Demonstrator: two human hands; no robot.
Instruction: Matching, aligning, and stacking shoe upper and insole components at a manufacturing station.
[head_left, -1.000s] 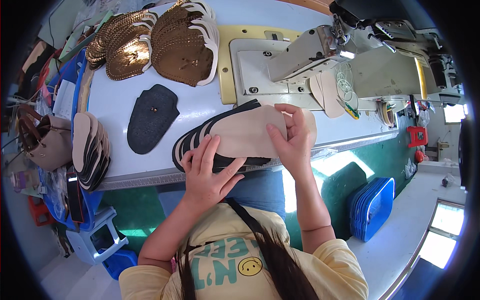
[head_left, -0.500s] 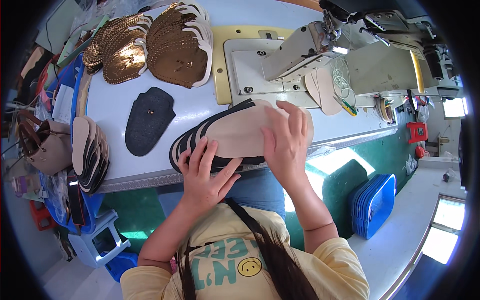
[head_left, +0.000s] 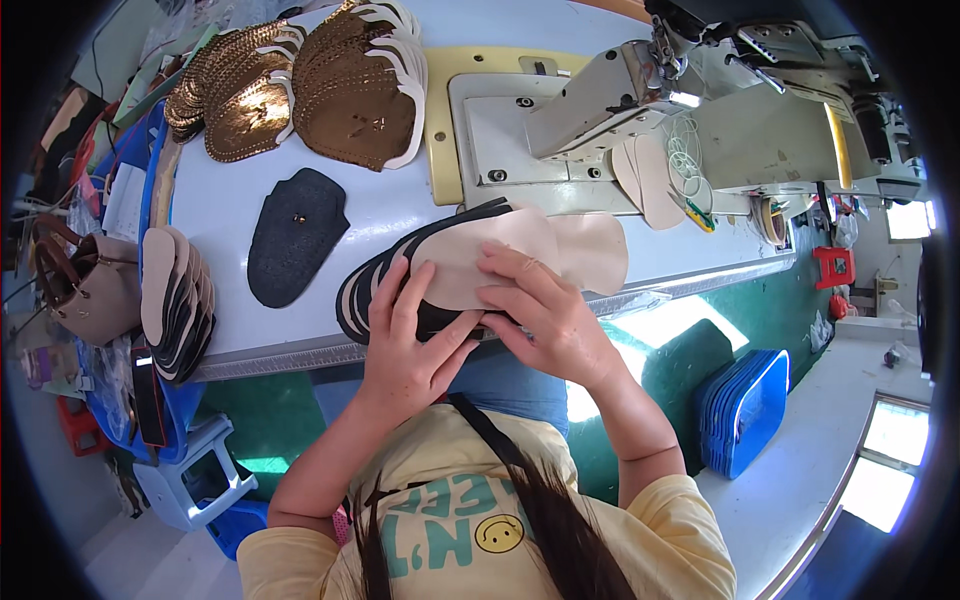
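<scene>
A layered stack of black and beige sole-shaped pieces, like insoles (head_left: 365, 285), lies at the table's near edge. On top is a beige piece (head_left: 505, 238), its heel end reaching right. My left hand (head_left: 410, 345) holds the stack's left part, two fingers lying on top and the thumb and another finger at the near edge. My right hand (head_left: 548, 315) rests its fingers on the beige piece, its thumb by the near edge close to my left fingertips. What lies under both thumbs is hidden. To the left lies a dark grey shoe-upper-shaped piece (head_left: 298, 240) with a small metal fitting.
Behind stand piles of shiny bronze pieces (head_left: 355, 120) with white edging. A sewing machine (head_left: 590, 105) takes up the back right, with beige insoles (head_left: 645, 180) and white thread (head_left: 685, 155) beside it. Another insole stack (head_left: 178, 300) and a handbag (head_left: 100, 290) are at left.
My right hand has come down and left from above the stack's right part, its fingers now on the beige piece. My left hand has shifted slightly. The dark grey piece sits marginally further left.
</scene>
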